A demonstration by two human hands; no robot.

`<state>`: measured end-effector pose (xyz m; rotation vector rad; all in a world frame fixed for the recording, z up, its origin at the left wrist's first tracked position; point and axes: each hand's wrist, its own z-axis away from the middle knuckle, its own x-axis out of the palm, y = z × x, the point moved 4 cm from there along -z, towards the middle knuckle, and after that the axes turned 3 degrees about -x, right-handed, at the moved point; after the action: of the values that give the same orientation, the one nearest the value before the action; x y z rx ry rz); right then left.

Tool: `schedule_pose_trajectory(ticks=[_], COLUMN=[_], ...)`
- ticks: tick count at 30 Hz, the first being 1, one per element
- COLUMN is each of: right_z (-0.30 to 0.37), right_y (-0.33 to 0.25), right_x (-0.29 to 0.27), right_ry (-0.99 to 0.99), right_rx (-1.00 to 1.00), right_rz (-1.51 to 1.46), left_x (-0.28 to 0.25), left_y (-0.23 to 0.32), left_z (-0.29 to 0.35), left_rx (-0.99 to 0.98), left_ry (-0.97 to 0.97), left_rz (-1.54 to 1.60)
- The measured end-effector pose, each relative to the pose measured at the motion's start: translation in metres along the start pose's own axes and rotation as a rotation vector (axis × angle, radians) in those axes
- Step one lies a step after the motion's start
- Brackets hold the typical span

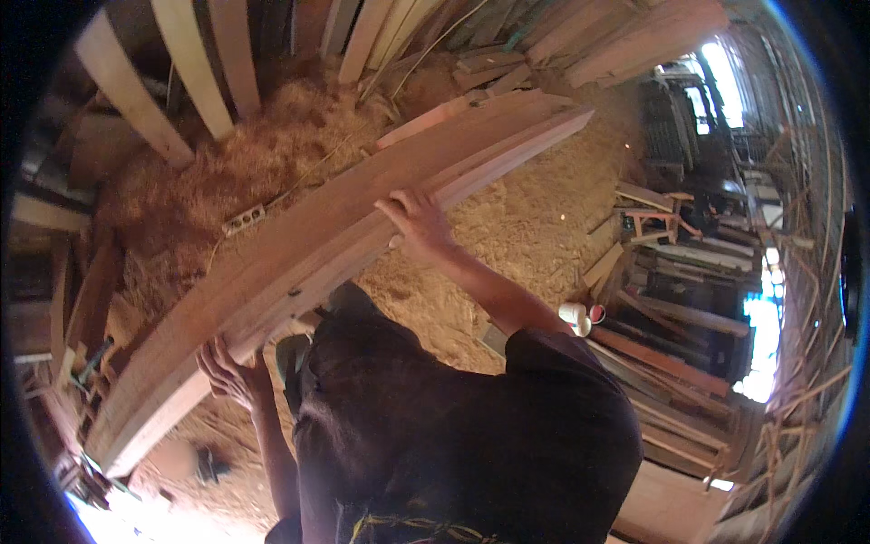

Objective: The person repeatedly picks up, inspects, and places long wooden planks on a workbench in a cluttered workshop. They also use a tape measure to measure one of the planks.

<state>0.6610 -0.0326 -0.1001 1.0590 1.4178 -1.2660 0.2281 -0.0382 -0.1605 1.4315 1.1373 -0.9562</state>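
A long, thick wooden plank (299, 238) runs slantwise from the lower left to the upper right in front of me. My right hand (421, 225) hooks its fingers over the plank's near edge, the thumb lower on the side face. Farther left, my left hand (237, 374) rests against the same near side with its fingers spread. A small dark spot marks the plank's side face between the two hands. What supports the plank is hidden beneath it.
A power strip (244, 220) with a cable lies in the sawdust (313, 113) beyond the plank. Several boards (131, 91) lean at the upper left. A white cup-like container (575, 316) stands at right, near stacked timber (671, 363). A wooden frame (650, 225) sits farther back.
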Motion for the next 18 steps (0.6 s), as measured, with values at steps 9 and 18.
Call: schedule_pose_trajectory(ticks=[9, 18], right_z=[-0.009, -0.012], right_y=[0.000, 0.014], right_x=[0.004, 0.022], right_ry=[-0.040, -0.165], right_rx=[-0.018, -0.110], right_rz=[-0.070, -0.148], left_x=[-0.003, -0.006], left_y=[-0.005, -0.015], left_z=[-0.012, -0.044], left_rx=[0.086, 0.135], left_ry=[0.006, -0.459], left_rz=[-0.010, 0.011])
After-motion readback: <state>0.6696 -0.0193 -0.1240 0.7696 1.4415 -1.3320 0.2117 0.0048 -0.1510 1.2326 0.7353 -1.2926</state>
